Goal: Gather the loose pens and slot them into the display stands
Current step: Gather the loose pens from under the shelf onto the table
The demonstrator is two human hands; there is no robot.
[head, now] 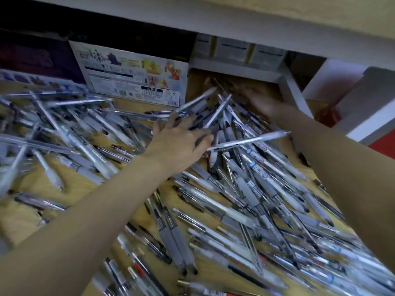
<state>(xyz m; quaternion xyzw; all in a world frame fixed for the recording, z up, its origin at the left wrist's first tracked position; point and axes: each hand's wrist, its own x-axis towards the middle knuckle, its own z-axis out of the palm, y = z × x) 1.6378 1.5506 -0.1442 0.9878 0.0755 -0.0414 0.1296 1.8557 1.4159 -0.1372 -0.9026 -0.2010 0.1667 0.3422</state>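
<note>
Printed box (136, 80) behind heaped pens (245, 189), white shelf (286, 86) right

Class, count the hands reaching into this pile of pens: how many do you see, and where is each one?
2. The left hand lies mid-frame on the pens. The right hand, blurred, reaches farther back, near the white shelf frame. None seem hidden.

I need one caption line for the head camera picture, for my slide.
Both hands, left and blurred right, reach into a heap of loose pens on a wooden surface.
</note>
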